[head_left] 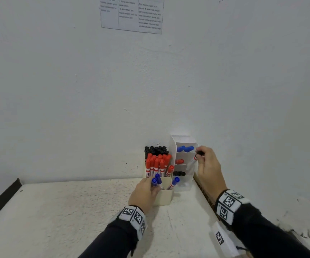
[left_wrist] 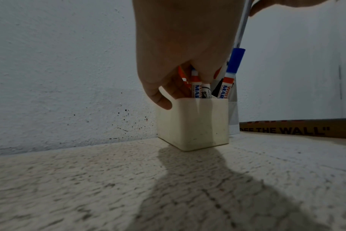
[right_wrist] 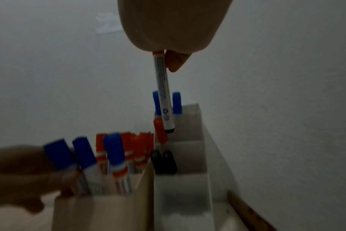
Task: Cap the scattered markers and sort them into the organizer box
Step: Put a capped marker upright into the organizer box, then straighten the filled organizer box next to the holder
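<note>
A beige box [head_left: 165, 198] [left_wrist: 198, 125] [right_wrist: 101, 212] against the wall holds many upright capped markers: black at the back, red in the middle, blue in front. My left hand [head_left: 146, 190] [left_wrist: 178, 46] [right_wrist: 20, 168] reaches into its front compartment and grips two blue-capped markers [head_left: 156, 180] [right_wrist: 69, 154]. To its right stands a white tiered organizer [head_left: 184, 139] [right_wrist: 190, 184] with blue, red and black markers on separate tiers. My right hand [head_left: 204, 159] [right_wrist: 168, 23] pinches a black marker [head_left: 191, 163] [right_wrist: 163, 93] by its cap end; it hangs over the organizer's upper tiers.
The speckled white table [head_left: 57, 211] [left_wrist: 89, 187] meets the wall behind the boxes, with a dark edge on the left. A brown cardboard strip [left_wrist: 286, 129] printed "OFF THE WALL" lies along the right wall. A printed sheet [head_left: 131, 13] hangs high on the wall.
</note>
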{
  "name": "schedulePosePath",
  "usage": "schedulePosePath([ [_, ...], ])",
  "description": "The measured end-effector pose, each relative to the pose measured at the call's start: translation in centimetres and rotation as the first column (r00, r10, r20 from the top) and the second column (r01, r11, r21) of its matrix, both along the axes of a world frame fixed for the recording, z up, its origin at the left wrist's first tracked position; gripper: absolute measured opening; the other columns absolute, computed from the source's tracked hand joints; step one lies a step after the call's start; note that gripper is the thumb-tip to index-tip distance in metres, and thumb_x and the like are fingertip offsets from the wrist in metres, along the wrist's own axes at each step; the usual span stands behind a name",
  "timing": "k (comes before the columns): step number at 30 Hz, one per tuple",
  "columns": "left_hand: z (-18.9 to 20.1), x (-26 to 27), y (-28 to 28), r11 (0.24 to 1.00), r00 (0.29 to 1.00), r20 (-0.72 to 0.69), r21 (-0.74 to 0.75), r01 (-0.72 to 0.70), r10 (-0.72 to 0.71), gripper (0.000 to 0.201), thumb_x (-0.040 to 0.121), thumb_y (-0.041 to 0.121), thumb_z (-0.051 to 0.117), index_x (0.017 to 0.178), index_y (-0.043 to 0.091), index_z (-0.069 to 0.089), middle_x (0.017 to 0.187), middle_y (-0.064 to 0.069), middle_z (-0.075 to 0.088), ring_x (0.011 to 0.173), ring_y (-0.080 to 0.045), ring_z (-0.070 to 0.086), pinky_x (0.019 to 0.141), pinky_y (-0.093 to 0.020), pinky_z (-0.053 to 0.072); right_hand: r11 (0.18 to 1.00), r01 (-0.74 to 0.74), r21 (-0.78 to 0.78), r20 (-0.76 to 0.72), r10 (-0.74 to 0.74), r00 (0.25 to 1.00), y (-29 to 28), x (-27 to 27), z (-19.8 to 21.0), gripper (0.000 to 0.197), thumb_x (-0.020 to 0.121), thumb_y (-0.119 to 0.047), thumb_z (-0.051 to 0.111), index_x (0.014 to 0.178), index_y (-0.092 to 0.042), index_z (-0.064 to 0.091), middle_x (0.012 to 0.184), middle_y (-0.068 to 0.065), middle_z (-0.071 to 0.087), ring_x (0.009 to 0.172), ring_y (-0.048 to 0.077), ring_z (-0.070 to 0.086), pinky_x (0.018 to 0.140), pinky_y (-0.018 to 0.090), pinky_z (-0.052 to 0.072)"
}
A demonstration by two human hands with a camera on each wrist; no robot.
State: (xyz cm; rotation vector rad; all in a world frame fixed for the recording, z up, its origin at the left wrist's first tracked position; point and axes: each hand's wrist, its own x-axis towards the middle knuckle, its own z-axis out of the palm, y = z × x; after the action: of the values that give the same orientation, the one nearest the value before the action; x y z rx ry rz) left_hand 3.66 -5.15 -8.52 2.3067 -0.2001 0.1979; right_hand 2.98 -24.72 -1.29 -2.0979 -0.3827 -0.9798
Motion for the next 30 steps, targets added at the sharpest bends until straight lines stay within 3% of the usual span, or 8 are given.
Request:
schedulePosePath([
  [3, 0.0, 0.0, -0.1, 1.0, 1.0, 0.016, -0.01, 0.002, -0.002, 0.025, 0.093, 0.026, 0.052, 0.117, 0.019, 0.055, 0.118, 0.001, 0.058, 0.107, -0.013, 0.052, 0.089, -0.019, 0.037, 0.998, 0.062, -0.009, 0.011, -0.062, 0.998, -0.1, 0.3, -2.2, 0.015, 0.087, 0.01, 0.05, 0.098, 0.0, 0.054, 0.093, 0.0, 0.047, 0.088, -0.012, 0.046, 0.08, 0.003, 0.038],
  [7, -0.1, -0.2, -0.2, 1.0, 0.999, 0.034, -0.011, -0.013, 0.013, 0.022, 0.094, 0.024, 0.051, 0.114, 0.018, 0.054, 0.117, 0.001, 0.057, 0.106, -0.014, 0.052, 0.089, -0.023, 0.04, 0.995, 0.092, 0.034, -0.171, -0.085, 0.982, 0.3, 1.2, -4.6, 0.012, 0.087, 0.001, 0.056, 0.098, -0.002, 0.059, 0.091, 0.004, 0.058, 0.083, 0.015, 0.058, 0.079, 0.029, 0.051],
  [13, -0.3, -0.4, -0.1, 1.0, 0.999, 0.049, 0.006, -0.024, 0.024, 0.022, 0.094, 0.028, 0.05, 0.113, 0.02, 0.055, 0.115, 0.004, 0.056, 0.104, -0.013, 0.053, 0.091, -0.029, 0.045, 0.995, 0.091, 0.049, -0.463, -0.059, 0.884, 0.6, 2.2, -6.9, 0.032, 0.095, -0.005, 0.044, 0.125, -0.006, 0.054, 0.117, 0.013, 0.061, 0.102, 0.022, 0.056, 0.085, 0.02, 0.038],
  [16, -0.3, -0.4, 0.0, 1.0, 0.998, 0.063, -0.002, -0.018, 0.018, 0.022, 0.093, 0.027, 0.051, 0.114, 0.02, 0.055, 0.114, 0.005, 0.056, 0.104, -0.013, 0.053, 0.091, -0.028, 0.045, 0.989, 0.143, 0.047, -0.4, -0.113, 0.91, 0.9, 1.6, -7.0, 0.039, 0.091, 0.002, 0.045, 0.128, -0.005, 0.05, 0.117, 0.004, 0.056, 0.107, 0.021, 0.054, 0.092, 0.023, 0.04],
  [19, -0.3, -0.4, 0.0, 0.999, 0.998, 0.06, -0.039, -0.011, 0.014, 0.026, 0.092, 0.027, 0.054, 0.117, 0.021, 0.054, 0.113, 0.006, 0.056, 0.104, -0.012, 0.053, 0.091, -0.027, 0.044, 0.975, 0.22, 0.029, -0.212, -0.209, 0.955, 1.7, 0.3, -6.9, 0.031, 0.077, 0.012, 0.054, 0.104, -0.003, 0.059, 0.099, 0.003, 0.054, 0.084, 0.012, 0.052, 0.078, 0.02, 0.046],
  [23, -0.2, -0.5, 0.0, 0.996, 0.997, 0.076, -0.085, -0.027, 0.033, 0.026, 0.09, 0.024, 0.058, 0.115, 0.02, 0.057, 0.108, 0.004, 0.059, 0.101, -0.013, 0.055, 0.091, -0.028, 0.045, 0.994, -0.052, -0.094, -0.281, 0.024, 0.959, 3.1, -0.8, -7.1, 0.03, 0.077, 0.0, 0.063, 0.099, -0.02, 0.058, 0.084, -0.015, 0.054, 0.072, -0.004, 0.05, 0.066, 0.006, 0.039],
  [26, -0.1, -0.6, 0.0, 0.993, 0.993, 0.116, -0.122, -0.001, 0.015, 0.02, 0.088, 0.017, 0.06, 0.108, 0.019, 0.062, 0.101, 0.004, 0.061, 0.094, -0.014, 0.058, 0.089, -0.03, 0.047, 0.983, -0.162, -0.088, -0.27, 0.133, 0.954, 4.2, -0.7, -7.0, 0.022, 0.08, -0.003, 0.065, 0.097, -0.018, 0.063, 0.081, -0.017, 0.054, 0.082, -0.009, 0.052, 0.07, 0.002, 0.038],
  [30, 0.2, -0.8, 0.1, 0.981, 0.981, 0.193, -0.192, 0.038, 0.0, 0.02, 0.087, 0.009, 0.06, 0.105, 0.018, 0.064, 0.093, 0.008, 0.061, 0.084, -0.007, 0.056, 0.077, -0.009, 0.043, 0.982, -0.19, -0.005, -0.298, 0.18, 0.937, 5.3, 0.0, -6.6, 0.027, 0.082, 0.002, 0.062, 0.105, -0.013, 0.064, 0.09, -0.01, 0.059, 0.091, -0.014, 0.052, 0.077, 0.001, 0.04],
])
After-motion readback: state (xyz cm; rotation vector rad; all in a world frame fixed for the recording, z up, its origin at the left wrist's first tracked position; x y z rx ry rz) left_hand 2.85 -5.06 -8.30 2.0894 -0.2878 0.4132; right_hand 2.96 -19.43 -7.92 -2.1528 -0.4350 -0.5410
